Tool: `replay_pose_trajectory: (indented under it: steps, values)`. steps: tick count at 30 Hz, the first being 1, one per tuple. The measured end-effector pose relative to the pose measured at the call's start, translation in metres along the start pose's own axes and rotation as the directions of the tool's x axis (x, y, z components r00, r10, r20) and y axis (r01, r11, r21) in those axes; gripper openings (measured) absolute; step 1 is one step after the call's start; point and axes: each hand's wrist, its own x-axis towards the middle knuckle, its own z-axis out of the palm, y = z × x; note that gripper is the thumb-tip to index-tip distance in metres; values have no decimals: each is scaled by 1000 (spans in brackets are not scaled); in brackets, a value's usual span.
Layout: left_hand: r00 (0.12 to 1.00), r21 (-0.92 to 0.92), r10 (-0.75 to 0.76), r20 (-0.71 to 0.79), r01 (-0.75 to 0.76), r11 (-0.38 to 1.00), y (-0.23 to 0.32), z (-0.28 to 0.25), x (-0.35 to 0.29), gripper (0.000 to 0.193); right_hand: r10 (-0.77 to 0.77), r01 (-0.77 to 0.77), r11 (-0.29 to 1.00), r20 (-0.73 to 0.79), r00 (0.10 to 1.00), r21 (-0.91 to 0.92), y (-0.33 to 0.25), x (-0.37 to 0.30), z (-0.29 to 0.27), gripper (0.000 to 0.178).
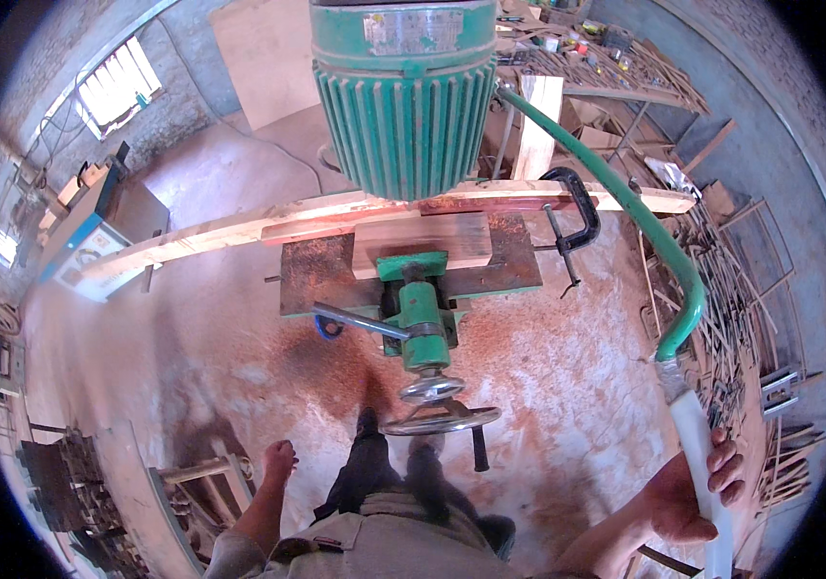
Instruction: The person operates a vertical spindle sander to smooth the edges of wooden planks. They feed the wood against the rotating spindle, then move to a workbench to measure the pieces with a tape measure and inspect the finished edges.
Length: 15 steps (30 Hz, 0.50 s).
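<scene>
Green lever (637, 205) curves forward-left from my right hand (672, 504), which grips its white sleeve (689, 427); my left hand (279, 460), loosely curled, looks empty. I'd pull evenly; fingers well clear of the wooden block (473, 243).

Woodworking workshop, green machine (405, 125), timber (471, 241), sawdust (321, 352)

No legible text; plate (413, 32) on green motor (403, 125) too blurred to read.
</scene>
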Motion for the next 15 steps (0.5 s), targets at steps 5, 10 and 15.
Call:
replay_pose_trajectory:
  steps: [5, 10, 15]
  values:
    - [999, 57, -7, 43, 4, 998, -2, -9, 31, 29, 15, -17, 999, -37, 999, -47, 2, -15, 1, 41]
    - [998, -82, 49, 48, -45, 996, 25, -16, 40, 30, 17, -20, 998, -56, 998, -66, 6, -31, -11, 39]
    - [985, -211, 167, -33, -170, 963, 93, -28, 30, 30, 34, -36, 997, -30, 999, -62, 7, -41, -16, 42]
